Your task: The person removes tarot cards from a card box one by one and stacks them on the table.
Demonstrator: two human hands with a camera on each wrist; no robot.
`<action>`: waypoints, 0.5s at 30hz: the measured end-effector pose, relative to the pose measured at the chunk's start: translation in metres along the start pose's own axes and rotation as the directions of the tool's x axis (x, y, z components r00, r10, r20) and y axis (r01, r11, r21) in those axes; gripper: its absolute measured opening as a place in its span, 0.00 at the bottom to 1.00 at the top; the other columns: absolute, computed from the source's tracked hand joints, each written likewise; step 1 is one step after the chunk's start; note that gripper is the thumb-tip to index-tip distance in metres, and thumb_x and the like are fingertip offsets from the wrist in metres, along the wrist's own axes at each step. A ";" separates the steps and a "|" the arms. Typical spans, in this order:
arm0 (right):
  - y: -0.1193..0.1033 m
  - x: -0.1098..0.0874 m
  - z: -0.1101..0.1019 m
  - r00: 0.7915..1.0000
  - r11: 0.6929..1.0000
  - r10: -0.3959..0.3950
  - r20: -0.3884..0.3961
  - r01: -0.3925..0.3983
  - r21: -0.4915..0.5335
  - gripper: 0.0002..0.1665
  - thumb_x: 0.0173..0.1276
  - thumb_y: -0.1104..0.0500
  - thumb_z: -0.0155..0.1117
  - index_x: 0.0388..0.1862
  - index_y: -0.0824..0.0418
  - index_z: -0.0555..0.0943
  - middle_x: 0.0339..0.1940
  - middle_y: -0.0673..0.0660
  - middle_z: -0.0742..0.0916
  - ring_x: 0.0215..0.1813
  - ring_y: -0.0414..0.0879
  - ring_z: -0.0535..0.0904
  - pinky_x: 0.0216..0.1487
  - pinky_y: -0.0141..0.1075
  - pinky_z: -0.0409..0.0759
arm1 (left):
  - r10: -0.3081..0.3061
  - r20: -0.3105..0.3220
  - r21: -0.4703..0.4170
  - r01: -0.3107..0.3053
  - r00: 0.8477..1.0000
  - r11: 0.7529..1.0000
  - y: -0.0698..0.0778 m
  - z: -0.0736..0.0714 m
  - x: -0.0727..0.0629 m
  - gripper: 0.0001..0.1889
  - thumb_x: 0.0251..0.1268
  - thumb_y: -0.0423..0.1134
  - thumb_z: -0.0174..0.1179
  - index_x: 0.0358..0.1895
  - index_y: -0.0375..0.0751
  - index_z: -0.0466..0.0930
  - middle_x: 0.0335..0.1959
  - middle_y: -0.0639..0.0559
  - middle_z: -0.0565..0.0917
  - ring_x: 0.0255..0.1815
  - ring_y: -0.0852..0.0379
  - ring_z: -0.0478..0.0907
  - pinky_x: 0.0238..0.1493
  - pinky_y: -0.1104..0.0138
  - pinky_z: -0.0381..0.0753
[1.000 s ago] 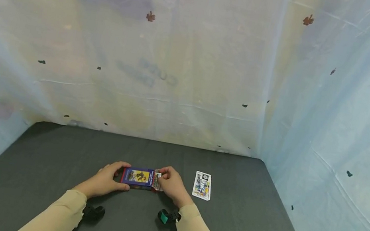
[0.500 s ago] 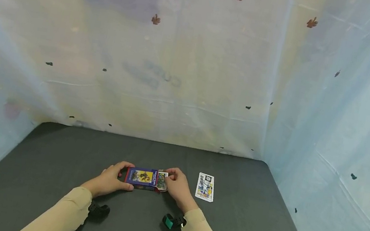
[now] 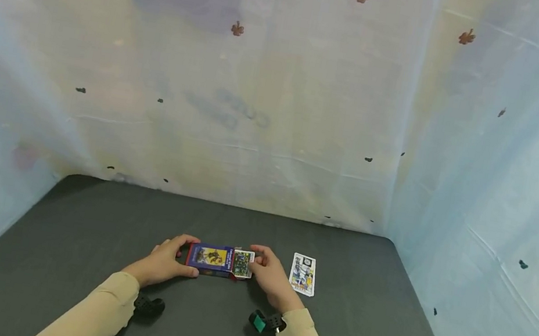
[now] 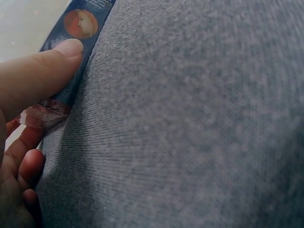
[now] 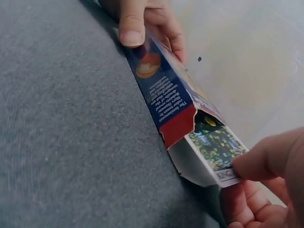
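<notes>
My left hand (image 3: 160, 261) grips the left end of a blue and red card box (image 3: 210, 258), thumb on its near side and fingers at the far side. In the left wrist view the thumb presses the box's narrow side (image 4: 84, 23), which has a round face picture. At the box's torn-looking right end, a green and yellow tarot card (image 5: 216, 145) sticks partly out. My right hand (image 3: 273, 279) pinches its outer edge, thumb on the picture and fingers beneath. A white flap (image 5: 192, 164) hangs below the card. The rest of it is hidden inside the box.
Face up to the right of my right hand lies another tarot card (image 3: 303, 274), seemingly atop a small stack. Everything rests on a dark grey cloth-covered table (image 3: 202, 322). Pale plastic sheeting (image 3: 279, 105) with leaf marks rises behind and at both sides.
My right hand has moved right, drawing the tarot card farther out of the box, so much more of its picture shows. My left hand keeps its grip on the box.
</notes>
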State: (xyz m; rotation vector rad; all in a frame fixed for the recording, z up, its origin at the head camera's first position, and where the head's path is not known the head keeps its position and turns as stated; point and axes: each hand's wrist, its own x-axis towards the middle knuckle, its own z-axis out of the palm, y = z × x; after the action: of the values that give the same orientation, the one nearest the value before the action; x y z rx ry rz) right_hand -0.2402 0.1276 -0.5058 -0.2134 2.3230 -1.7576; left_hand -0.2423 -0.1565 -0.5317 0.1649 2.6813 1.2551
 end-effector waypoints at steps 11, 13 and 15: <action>0.010 0.008 0.003 0.998 1.000 0.029 -0.059 -0.029 0.010 0.24 0.73 0.62 0.56 0.66 0.60 0.70 0.32 0.54 0.74 0.31 0.45 0.66 0.32 0.38 0.64 | -0.012 -0.006 0.005 0.012 1.000 1.000 0.001 0.000 -0.001 0.42 0.42 0.60 0.75 0.65 0.63 0.68 0.56 0.46 0.71 0.54 0.46 0.65 0.49 0.45 0.66; 0.010 0.008 0.004 0.996 1.000 0.026 -0.087 -0.026 0.009 0.23 0.74 0.62 0.55 0.66 0.60 0.71 0.34 0.55 0.74 0.34 0.46 0.68 0.35 0.39 0.66 | -0.012 -0.010 0.005 0.012 1.000 1.000 0.002 0.000 -0.001 0.42 0.42 0.60 0.75 0.65 0.63 0.68 0.56 0.46 0.71 0.54 0.45 0.65 0.49 0.45 0.66; 0.011 0.007 0.005 0.993 1.000 0.030 -0.110 -0.030 0.007 0.22 0.74 0.61 0.54 0.66 0.59 0.72 0.37 0.56 0.75 0.39 0.46 0.71 0.39 0.41 0.68 | -0.018 -0.012 0.009 0.018 1.000 1.000 0.002 0.001 -0.001 0.42 0.42 0.60 0.75 0.65 0.63 0.68 0.55 0.46 0.71 0.54 0.45 0.65 0.48 0.45 0.66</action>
State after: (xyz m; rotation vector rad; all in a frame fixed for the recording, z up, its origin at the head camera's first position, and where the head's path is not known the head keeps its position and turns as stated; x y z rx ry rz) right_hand -0.2458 0.1241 -0.5187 -0.0820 2.3838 -1.8037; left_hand -0.2410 -0.1549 -0.5305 0.1343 2.6934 1.2425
